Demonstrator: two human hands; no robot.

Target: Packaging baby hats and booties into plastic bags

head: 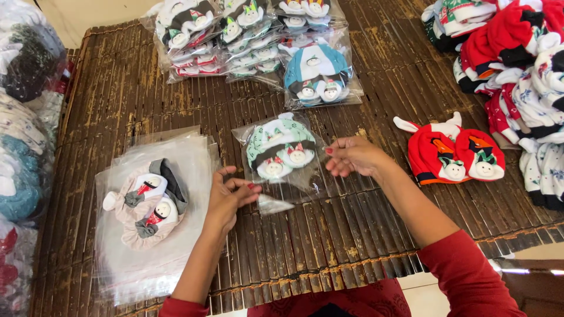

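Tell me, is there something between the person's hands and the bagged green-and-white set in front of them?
Nothing visible. The left hand pinches the clear bag's lower corner, and the right hand rests at the right edge of the bagged green-and-white set.

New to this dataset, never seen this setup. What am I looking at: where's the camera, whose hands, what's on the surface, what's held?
There is no machine here: a person works with two bare hands, and the single picture comes from a camera worn on their head, looking down.

The surface is a dark slatted bamboo mat. In the middle lies a clear plastic bag with a green and white snowman hat set inside. The left hand pinches the bag's open flap at its lower edge; the right hand touches the bag's right side.

To the left, a pink and grey hat set rests on a stack of empty clear bags. To the right lies an unbagged red hat set. Finished bagged sets are piled at the top, and loose ones at the upper right.
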